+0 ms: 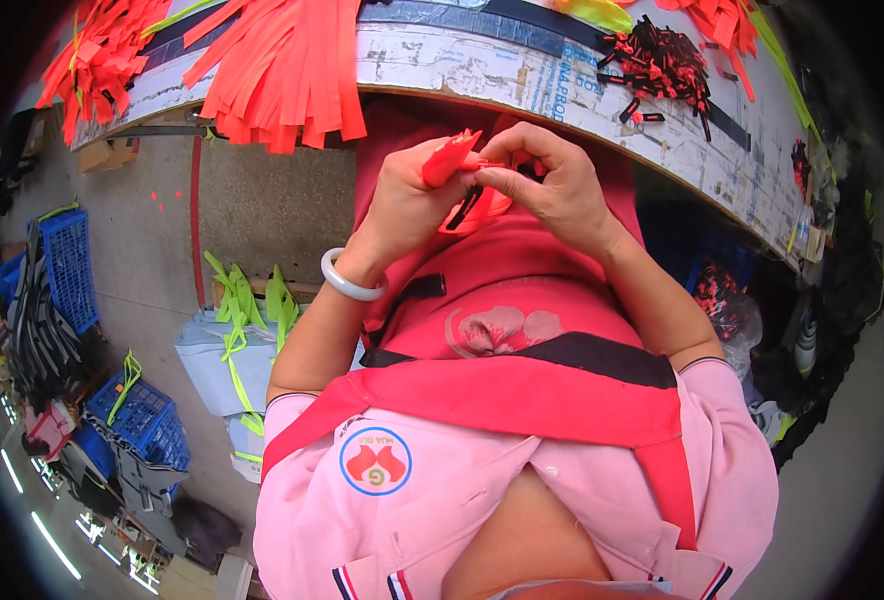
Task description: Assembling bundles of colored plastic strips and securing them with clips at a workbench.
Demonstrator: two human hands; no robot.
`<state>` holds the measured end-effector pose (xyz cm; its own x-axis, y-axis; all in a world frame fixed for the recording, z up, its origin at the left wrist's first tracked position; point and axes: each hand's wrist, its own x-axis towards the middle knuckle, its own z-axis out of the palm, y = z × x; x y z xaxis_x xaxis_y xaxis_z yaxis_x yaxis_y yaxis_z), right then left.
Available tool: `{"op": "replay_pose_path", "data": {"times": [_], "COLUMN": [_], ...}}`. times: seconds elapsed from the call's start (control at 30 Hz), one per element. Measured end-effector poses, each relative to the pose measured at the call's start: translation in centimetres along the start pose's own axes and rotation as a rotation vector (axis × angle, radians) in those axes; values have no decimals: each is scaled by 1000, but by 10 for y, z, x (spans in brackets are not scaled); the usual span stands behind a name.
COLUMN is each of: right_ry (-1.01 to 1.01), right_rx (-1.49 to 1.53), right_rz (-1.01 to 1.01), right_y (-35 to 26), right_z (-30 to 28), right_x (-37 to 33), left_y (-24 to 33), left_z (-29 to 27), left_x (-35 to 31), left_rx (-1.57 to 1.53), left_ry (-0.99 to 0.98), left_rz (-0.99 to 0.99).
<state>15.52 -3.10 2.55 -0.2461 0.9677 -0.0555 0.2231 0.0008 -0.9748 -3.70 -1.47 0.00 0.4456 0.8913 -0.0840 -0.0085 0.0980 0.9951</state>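
Observation:
Both of my hands meet in front of my lap, just off the table's near edge. My left hand [409, 195] is closed round folded bright orange strips [449, 160], whose ends stick up past the thumb. My right hand [559, 190] pinches with thumb and forefinger against the left fingertips. Small black-and-red pieces [532, 167] show inside its curled fingers. Below the hands hangs a loop of orange strip with a black part [463, 212]. The exact point where the fingertips meet is partly hidden.
On the table, covered with worn white board [442, 62], lie a fan of orange strips [287, 75] and a heap of small black-and-red pieces [662, 65]. More orange strips [92, 60] hang at far left. Blue crates [142, 420] and pale bundles [217, 355] stand on the floor at left.

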Motion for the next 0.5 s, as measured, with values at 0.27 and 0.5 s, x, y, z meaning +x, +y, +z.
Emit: {"op": "replay_pose_path", "data": {"times": [0.27, 0.5], "right_ry": [71, 105], "right_rx": [-181, -205], "right_rz": [-251, -334], "right_y": [-2, -4], "right_z": [4, 9], "right_x": [-4, -7], "left_y": [-4, -9], "left_z": [4, 7], "left_x": [-4, -4], "left_rx": [-59, -52], "left_ry": [4, 12], "left_rz": [-31, 43]}}
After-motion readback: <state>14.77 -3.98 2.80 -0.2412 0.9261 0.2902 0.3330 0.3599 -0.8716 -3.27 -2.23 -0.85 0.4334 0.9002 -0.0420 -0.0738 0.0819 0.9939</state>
